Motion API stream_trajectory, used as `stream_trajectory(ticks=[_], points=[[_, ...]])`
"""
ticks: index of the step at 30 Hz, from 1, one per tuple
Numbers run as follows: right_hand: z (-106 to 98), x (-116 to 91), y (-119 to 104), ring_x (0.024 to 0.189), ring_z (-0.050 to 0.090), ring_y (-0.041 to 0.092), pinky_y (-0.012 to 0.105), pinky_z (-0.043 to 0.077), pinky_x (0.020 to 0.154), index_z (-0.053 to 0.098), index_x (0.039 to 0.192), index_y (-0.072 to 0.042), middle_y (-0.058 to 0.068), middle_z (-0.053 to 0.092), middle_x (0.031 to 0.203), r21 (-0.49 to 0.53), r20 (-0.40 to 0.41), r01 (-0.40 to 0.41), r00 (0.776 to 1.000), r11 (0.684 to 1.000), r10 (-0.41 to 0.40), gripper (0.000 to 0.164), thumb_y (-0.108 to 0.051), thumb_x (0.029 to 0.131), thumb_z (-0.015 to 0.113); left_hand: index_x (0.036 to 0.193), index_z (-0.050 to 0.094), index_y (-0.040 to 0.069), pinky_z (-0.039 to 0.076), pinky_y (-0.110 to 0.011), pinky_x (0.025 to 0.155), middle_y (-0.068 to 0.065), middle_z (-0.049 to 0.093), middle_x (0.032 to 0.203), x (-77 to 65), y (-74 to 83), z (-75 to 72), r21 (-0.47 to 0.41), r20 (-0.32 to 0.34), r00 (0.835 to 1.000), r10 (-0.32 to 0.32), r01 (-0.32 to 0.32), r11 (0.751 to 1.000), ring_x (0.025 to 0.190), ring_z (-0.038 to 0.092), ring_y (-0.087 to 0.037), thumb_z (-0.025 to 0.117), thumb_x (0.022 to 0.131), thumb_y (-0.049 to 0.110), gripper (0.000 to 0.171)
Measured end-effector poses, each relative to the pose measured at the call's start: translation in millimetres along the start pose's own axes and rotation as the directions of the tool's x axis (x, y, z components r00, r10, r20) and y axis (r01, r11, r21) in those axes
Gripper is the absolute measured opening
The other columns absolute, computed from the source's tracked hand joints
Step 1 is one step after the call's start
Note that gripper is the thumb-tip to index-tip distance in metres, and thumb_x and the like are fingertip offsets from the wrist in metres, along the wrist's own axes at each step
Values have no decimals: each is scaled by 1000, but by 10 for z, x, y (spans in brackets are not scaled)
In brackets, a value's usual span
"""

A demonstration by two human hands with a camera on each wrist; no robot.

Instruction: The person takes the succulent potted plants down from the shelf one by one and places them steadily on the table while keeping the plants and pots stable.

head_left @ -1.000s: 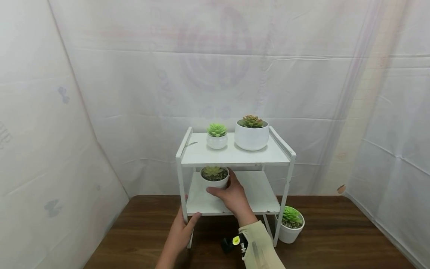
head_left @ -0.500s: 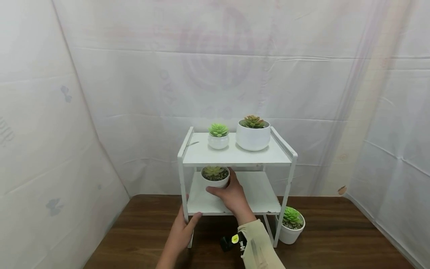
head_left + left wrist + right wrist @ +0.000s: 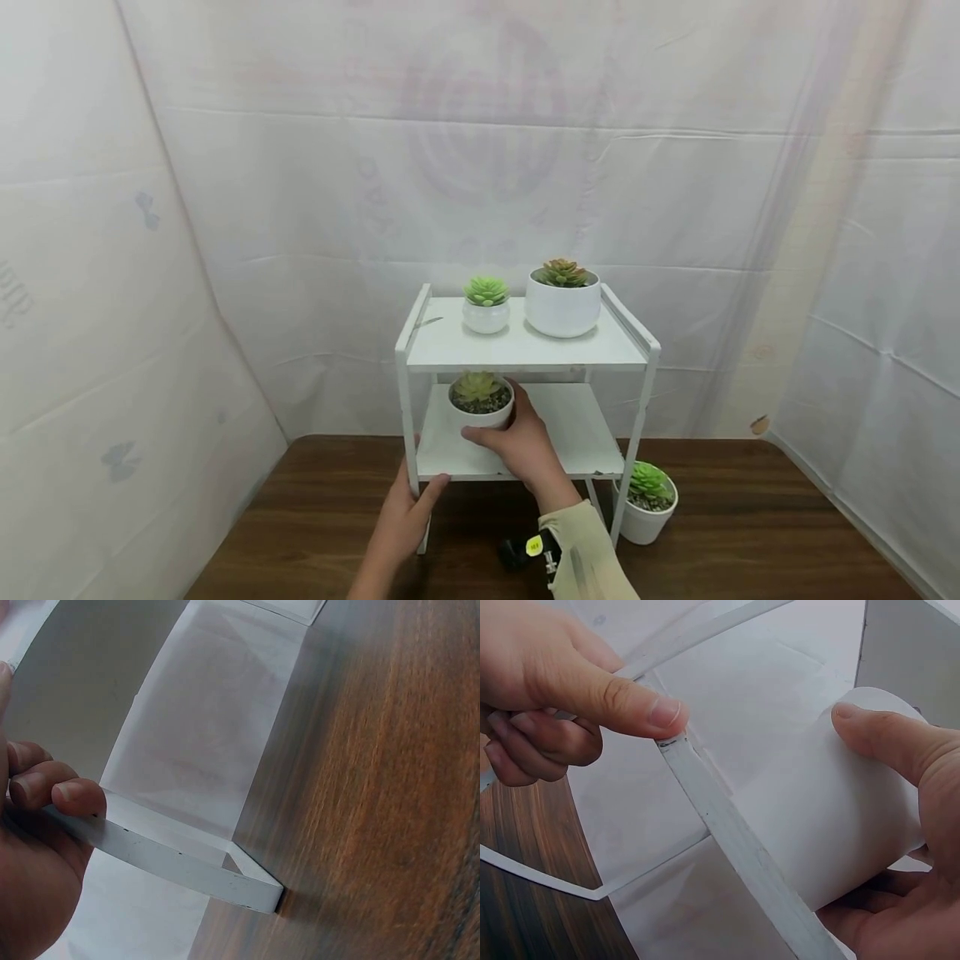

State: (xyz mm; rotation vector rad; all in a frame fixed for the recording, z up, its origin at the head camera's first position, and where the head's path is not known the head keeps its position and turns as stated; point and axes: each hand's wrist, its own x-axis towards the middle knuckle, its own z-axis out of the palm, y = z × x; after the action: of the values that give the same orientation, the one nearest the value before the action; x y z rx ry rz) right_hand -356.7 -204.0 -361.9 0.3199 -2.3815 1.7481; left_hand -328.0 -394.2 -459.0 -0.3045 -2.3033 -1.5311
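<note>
My right hand [image 3: 531, 450] grips a white pot [image 3: 474, 420] with a pale green succulent [image 3: 477, 387] in dark gravel. It is over the left part of the lower tier [image 3: 570, 425] of a white two-tier shelf. In the right wrist view, thumb and fingers go round the smooth pot [image 3: 832, 817]. My left hand [image 3: 401, 517] holds the shelf's front left leg [image 3: 407, 417], just at the lower tier's corner. The left wrist view has its fingers curled round the white leg [image 3: 172, 864]. Whether the pot's base touches the tier is hard to tell.
On the top tier [image 3: 525, 354] stand a small bright green succulent [image 3: 486, 317] and a larger white pot with a reddish-green succulent [image 3: 562, 310]. Another potted succulent [image 3: 647, 518] is on the brown wooden table [image 3: 735, 517], beside the right legs. White sheeting [image 3: 315, 208] encloses the back and sides.
The pot in my right hand has come slightly forward and down, showing more of its plant below the top tier. My left hand keeps its hold on the leg.
</note>
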Motion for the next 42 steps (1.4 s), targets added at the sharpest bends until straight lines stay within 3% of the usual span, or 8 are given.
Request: stream_trajectory(ticks=[15,22,31,42], points=[[-174,-205,34,125,53,26,47,47,97,25,153,-20,7,50,139,-7,21,41,999,999,-41,104,-43,72,85,155,18,9,37,-60,106,-20,33,155,2,-17,-7,13,-2,1000,-15,15,1000,138,39,-39,58,96,42,79],[-288,-292,9,125,53,25,46,48,97,27,151,-23,4,49,139,12,32,57,998,998,-57,100,-43,72,85,154,20,6,37,-60,107,-23,37,151,0,-31,-5,31,-11,1000,10,-9,999,136,41,-40,58,97,36,75],[-404,-377,-33,124,52,26,46,49,96,28,151,-21,5,48,140,17,49,46,998,999,-47,100,-41,72,85,155,17,10,38,-59,106,-21,37,153,20,-16,-6,-5,5,1000,-19,19,1000,137,41,-39,59,96,40,78],[-520,-465,-51,124,53,23,41,49,96,29,150,-24,1,50,137,29,56,69,996,997,-70,100,-38,70,87,155,17,8,39,-60,105,-23,36,152,7,11,-21,11,4,1000,2,-2,1000,135,42,-40,59,97,34,76]])
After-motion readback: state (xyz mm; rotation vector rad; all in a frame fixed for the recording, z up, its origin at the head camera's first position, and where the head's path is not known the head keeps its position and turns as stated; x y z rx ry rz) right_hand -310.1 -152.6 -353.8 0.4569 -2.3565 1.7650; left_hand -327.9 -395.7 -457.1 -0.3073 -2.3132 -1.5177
